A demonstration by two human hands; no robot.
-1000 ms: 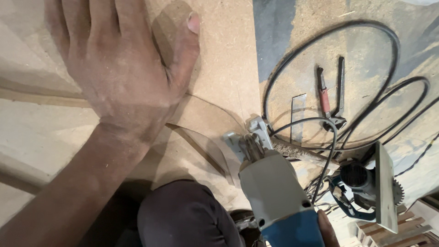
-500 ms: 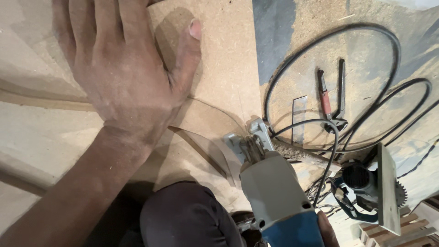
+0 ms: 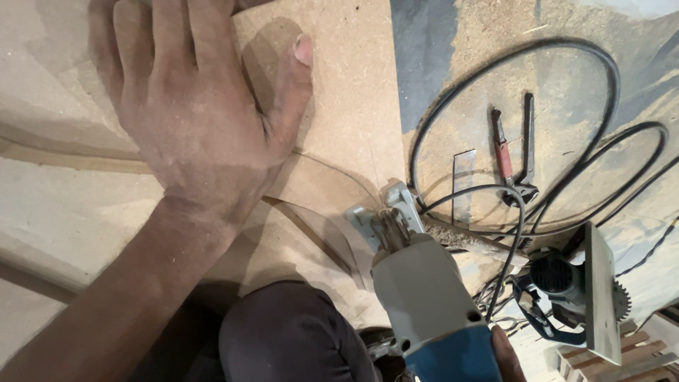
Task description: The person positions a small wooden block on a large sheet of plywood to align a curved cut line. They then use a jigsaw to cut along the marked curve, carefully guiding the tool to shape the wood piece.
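On the board: left hand [image 3: 205, 134] lies flat, fingers spread, grasping nothing.
Lower edge: right hand [image 3: 506, 357] barely shows on jigsaw [image 3: 431, 304]; grip unclear.
Floor: pliers [image 3: 513, 152], black cable [image 3: 566, 56].

matt rough particleboard [image 3: 339, 106], smooth grey-blue plastic jigsaw [image 3: 431, 304]

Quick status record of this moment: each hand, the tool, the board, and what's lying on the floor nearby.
left hand: flat on the board, fingers spread, palm down
right hand: only a fingertip shows, on the blue rear of the jigsaw
jigsaw: grey and blue body, shoe at the board's edge by a curved cut
board: pale particle board, dusty
pliers: on the sawdust-covered floor, inside a loop of black cable
black cable: coiled on the floor
circular saw: lying at right
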